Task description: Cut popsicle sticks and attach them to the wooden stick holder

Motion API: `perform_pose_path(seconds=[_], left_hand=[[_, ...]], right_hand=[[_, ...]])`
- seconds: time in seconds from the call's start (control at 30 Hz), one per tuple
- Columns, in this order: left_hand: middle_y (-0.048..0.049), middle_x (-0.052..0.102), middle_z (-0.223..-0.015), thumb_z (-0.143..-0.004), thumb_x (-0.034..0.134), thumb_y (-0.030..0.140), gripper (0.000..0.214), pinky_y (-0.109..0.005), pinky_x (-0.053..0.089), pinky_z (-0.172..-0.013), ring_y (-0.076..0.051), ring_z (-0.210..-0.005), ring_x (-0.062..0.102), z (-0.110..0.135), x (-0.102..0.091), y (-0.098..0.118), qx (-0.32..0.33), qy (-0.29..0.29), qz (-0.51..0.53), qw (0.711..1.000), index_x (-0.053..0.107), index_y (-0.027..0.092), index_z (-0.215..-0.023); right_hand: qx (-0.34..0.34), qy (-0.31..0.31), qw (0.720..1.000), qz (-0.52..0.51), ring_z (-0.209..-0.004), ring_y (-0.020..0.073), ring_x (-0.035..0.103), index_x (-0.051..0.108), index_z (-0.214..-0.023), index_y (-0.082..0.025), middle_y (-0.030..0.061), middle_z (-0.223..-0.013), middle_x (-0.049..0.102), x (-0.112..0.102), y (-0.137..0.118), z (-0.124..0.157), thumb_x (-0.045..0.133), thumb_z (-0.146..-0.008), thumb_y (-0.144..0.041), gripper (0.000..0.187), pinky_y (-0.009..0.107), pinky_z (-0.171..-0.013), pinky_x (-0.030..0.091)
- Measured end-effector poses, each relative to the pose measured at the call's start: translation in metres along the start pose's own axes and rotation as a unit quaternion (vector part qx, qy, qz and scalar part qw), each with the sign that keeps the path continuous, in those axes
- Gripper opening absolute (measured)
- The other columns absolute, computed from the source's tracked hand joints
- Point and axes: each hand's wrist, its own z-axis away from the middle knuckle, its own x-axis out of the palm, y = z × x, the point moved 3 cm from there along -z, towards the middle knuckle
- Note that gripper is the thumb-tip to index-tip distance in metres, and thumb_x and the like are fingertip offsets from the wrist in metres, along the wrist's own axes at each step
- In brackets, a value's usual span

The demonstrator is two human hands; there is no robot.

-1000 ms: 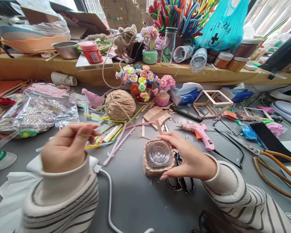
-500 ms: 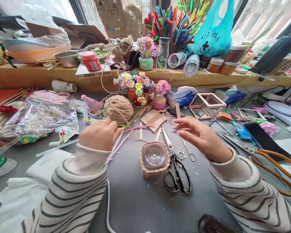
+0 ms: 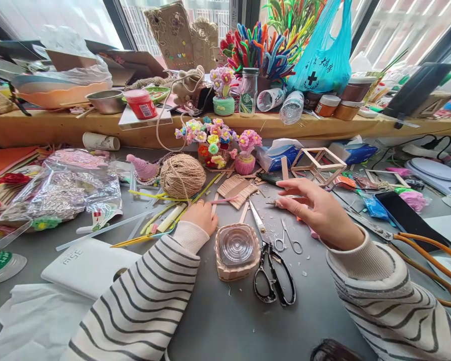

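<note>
My left hand (image 3: 201, 215) lies on the grey table with its fingers curled at the end of a pink strip (image 3: 225, 199), just left of a pile of wooden sticks (image 3: 235, 188). What the fingers grip is hidden. My right hand (image 3: 319, 208) hovers over the table's middle and pinches a short wooden stick (image 3: 284, 168) that stands upright behind the fingers. Between the hands sits a small cup walled with sticks (image 3: 237, 250), clear plastic showing at its centre. Black scissors (image 3: 272, 281) and small silver scissors (image 3: 287, 240) lie beside it.
A ball of twine (image 3: 182, 175), pipe-cleaner flower pots (image 3: 245, 155) and a wooden cube frame (image 3: 317, 163) stand behind. Orange-handled shears (image 3: 428, 250) and a phone (image 3: 406, 210) lie right, a white box (image 3: 86, 265) and foil bags (image 3: 60, 185) left. A cluttered wooden shelf (image 3: 41, 123) runs along the back.
My right hand let go of the cup and lifted a wooden stick up and to the right. My left hand moved right and forward, down to the pink strip.
</note>
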Motion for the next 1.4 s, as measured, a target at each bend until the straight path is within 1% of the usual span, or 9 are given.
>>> perform_pose_path(seconds=[0.27,0.43,0.57,0.67,0.8,0.93,1.07,1.23,1.4], left_hand=[[-0.0184,0.060,-0.083,-0.074,0.036,0.014,0.028,-0.034,0.045,-0.067,-0.028,-0.084,0.058,0.006,-0.004,0.001,0.017,0.022,-0.058,0.998,0.059,0.004,-0.085],[-0.0122,0.060,-0.077,-0.081,0.034,0.022,0.028,-0.034,0.045,-0.068,-0.024,-0.077,0.057,0.021,-0.024,-0.003,0.057,0.117,-0.058,0.990,0.060,0.010,-0.079],[-0.0095,0.062,-0.086,-0.081,0.040,0.027,0.025,-0.034,0.044,-0.074,-0.021,-0.079,0.056,0.041,-0.051,-0.015,0.091,0.240,0.038,0.966,0.060,0.014,-0.077],[-0.0052,0.063,-0.078,-0.081,0.042,0.029,0.022,-0.028,0.045,-0.071,-0.016,-0.072,0.056,0.057,-0.066,-0.024,0.131,0.262,0.180,0.939,0.059,0.016,-0.081],[0.0000,0.061,-0.062,-0.079,0.047,0.029,0.019,-0.019,0.042,-0.054,-0.009,-0.053,0.053,0.070,-0.070,-0.024,0.128,0.138,0.381,0.905,0.061,0.017,-0.077],[0.0007,0.060,-0.055,-0.076,0.051,0.023,0.015,-0.016,0.040,-0.048,-0.006,-0.047,0.051,0.077,-0.065,-0.013,0.168,0.042,0.473,0.864,0.064,0.017,-0.071],[0.0012,0.058,-0.052,-0.071,0.056,0.023,0.009,-0.016,0.041,-0.045,-0.006,-0.045,0.051,0.077,-0.054,-0.008,0.109,-0.025,0.556,0.824,0.059,0.014,-0.070],[0.0025,0.056,-0.050,-0.068,0.060,0.023,0.014,-0.016,0.041,-0.041,-0.006,-0.042,0.051,0.079,-0.043,-0.004,0.099,-0.081,0.630,0.766,0.049,0.014,-0.068],[0.0027,0.056,-0.050,-0.068,0.060,0.023,0.012,-0.016,0.041,-0.043,-0.006,-0.043,0.050,0.083,-0.042,-0.001,0.053,-0.086,0.646,0.756,0.051,0.014,-0.069]], right_hand=[[-0.020,0.049,0.998,0.044,-0.086,0.0181,0.060,0.056,-0.101,-0.015,0.0104,-0.099,0.059,-0.016,-0.002,-0.001,0.054,-0.076,-0.034,0.032,0.033,-0.075,0.053],[-0.031,0.069,0.996,0.048,-0.082,0.0167,0.060,0.059,-0.095,-0.015,0.0084,-0.092,0.062,-0.015,-0.007,0.000,0.054,-0.077,-0.031,0.025,0.030,-0.071,0.053],[-0.039,0.076,0.996,0.027,-0.076,0.0144,0.061,0.061,-0.087,-0.015,0.0064,-0.085,0.063,-0.011,-0.007,0.001,0.056,-0.076,-0.029,0.018,0.026,-0.069,0.052],[-0.043,0.072,0.996,0.008,-0.070,0.0132,0.060,0.062,-0.080,-0.016,0.0050,-0.078,0.063,-0.006,-0.006,0.003,0.057,-0.076,-0.030,0.015,0.025,-0.064,0.051],[-0.093,0.024,0.995,0.012,-0.072,0.0125,0.058,0.064,-0.081,-0.019,0.0037,-0.077,0.063,0.002,-0.015,0.006,0.056,-0.078,-0.024,0.011,0.024,-0.065,0.050],[-0.166,-0.063,0.984,0.025,-0.071,0.0122,0.057,0.065,-0.088,-0.020,0.0030,-0.076,0.062,0.014,-0.027,0.014,0.059,-0.076,-0.024,0.014,0.024,-0.067,0.048],[-0.187,-0.138,0.973,0.000,-0.071,0.0117,0.057,0.063,-0.094,-0.018,0.0036,-0.080,0.061,0.028,-0.030,0.023,0.064,-0.071,-0.026,0.024,0.023,-0.066,0.048],[-0.200,-0.132,0.971,-0.009,-0.073,0.0125,0.056,0.061,-0.098,-0.018,0.0046,-0.082,0.059,0.034,-0.022,0.035,0.067,-0.067,-0.029,0.033,0.024,-0.066,0.049],[-0.219,-0.095,0.971,-0.020,-0.075,0.0135,0.057,0.062,-0.095,-0.019,0.0050,-0.082,0.060,0.034,-0.016,0.044,0.063,-0.072,-0.019,0.023,0.026,-0.067,0.050]])
